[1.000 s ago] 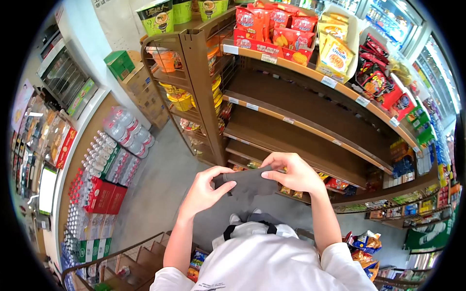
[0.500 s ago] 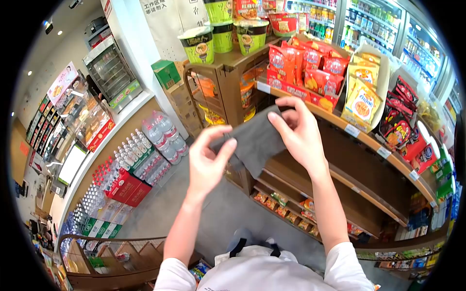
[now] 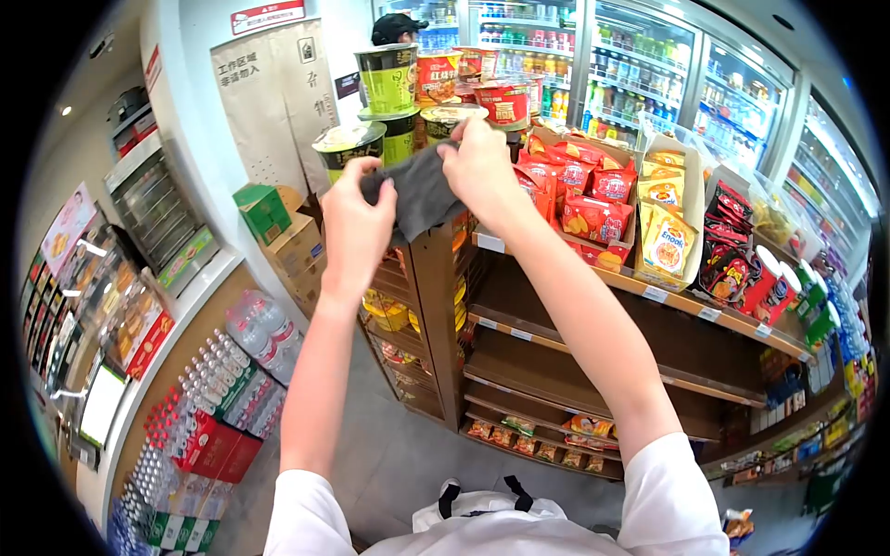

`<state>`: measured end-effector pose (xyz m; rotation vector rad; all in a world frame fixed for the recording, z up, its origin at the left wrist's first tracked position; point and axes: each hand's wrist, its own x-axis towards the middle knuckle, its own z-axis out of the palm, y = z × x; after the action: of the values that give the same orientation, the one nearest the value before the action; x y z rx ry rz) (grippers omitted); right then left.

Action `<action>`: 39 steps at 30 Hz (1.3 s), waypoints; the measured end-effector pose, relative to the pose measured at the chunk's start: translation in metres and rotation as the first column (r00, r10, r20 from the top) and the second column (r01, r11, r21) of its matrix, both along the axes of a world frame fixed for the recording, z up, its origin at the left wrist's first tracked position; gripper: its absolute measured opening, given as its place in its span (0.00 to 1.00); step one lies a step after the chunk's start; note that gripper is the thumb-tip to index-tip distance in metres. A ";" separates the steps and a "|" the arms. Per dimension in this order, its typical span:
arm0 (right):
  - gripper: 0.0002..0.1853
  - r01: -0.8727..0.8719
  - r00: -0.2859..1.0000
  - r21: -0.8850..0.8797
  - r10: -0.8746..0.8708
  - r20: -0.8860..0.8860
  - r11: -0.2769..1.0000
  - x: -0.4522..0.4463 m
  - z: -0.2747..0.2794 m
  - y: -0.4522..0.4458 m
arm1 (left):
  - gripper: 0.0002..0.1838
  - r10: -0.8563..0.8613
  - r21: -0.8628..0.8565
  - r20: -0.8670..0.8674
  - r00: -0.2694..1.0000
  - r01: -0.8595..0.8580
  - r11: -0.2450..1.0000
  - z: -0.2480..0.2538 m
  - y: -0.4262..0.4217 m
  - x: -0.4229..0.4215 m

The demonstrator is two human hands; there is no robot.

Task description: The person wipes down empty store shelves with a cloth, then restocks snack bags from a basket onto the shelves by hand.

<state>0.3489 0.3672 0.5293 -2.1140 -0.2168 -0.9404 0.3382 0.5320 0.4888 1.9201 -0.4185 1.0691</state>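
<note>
A dark grey cloth (image 3: 424, 196) hangs between my two hands, in front of the top of the brown shelf end. My left hand (image 3: 359, 222) pinches its left edge between thumb and fingers. The right edge is gripped by my right hand (image 3: 482, 171), held slightly higher. Just behind the cloth stand green noodle cups (image 3: 389, 83) and a red noodle bowl (image 3: 503, 105). Red snack bags (image 3: 595, 218) lie in a box to the right of my right hand.
Brown shelving (image 3: 556, 320) curves away to the right. Bottled water packs (image 3: 264, 329) line the counter (image 3: 199, 283) at left. Cardboard boxes (image 3: 295, 252) stand by the wall. A person in a black cap (image 3: 397, 30) is behind the cups, near glass-door fridges (image 3: 640, 69).
Both hands have risen with the cloth, from low over the floor to the level of the shelf top. The view has tilted up, showing more fridges and the capped person.
</note>
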 end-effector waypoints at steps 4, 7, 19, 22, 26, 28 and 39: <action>0.14 0.116 0.989 -0.127 -0.103 0.104 0.985 -0.016 -0.025 0.014 | 0.13 0.290 0.291 0.161 0.944 -0.326 0.900 -0.010 -0.008 -0.003; 0.07 -0.019 0.989 -0.231 0.052 0.141 0.973 -0.040 -0.034 0.018 | 0.11 0.133 0.279 0.302 0.944 -0.221 0.934 -0.005 -0.007 -0.020; 0.14 0.030 0.966 -0.011 -0.026 0.258 0.999 -0.089 -0.097 0.009 | 0.12 -0.094 0.247 0.293 0.952 0.020 0.969 -0.054 -0.011 -0.025; 0.13 0.084 0.973 0.161 -0.116 0.201 0.983 -0.143 -0.105 -0.017 | 0.14 -0.138 0.164 0.418 0.898 0.075 0.984 -0.052 -0.028 -0.057; 0.09 0.215 0.975 0.527 -0.214 -0.063 0.823 -0.221 -0.118 -0.060 | 0.13 -0.459 -0.042 0.319 0.829 0.496 0.867 -0.082 -0.042 -0.075; 0.09 0.319 0.947 0.552 -0.287 -0.146 0.770 -0.260 -0.127 -0.076 | 0.10 -0.591 -0.165 0.203 0.781 0.622 0.765 -0.101 -0.046 -0.086; 0.17 0.687 0.716 0.608 -0.517 -0.469 0.399 -0.462 -0.207 -0.138 | 0.29 -0.977 -0.103 -0.189 0.095 0.988 0.116 -0.187 -0.203 -0.233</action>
<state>-0.1130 0.2290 0.3219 -1.4187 1.0075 -0.9514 0.1050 0.3293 0.3013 1.1911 -1.3915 -0.1343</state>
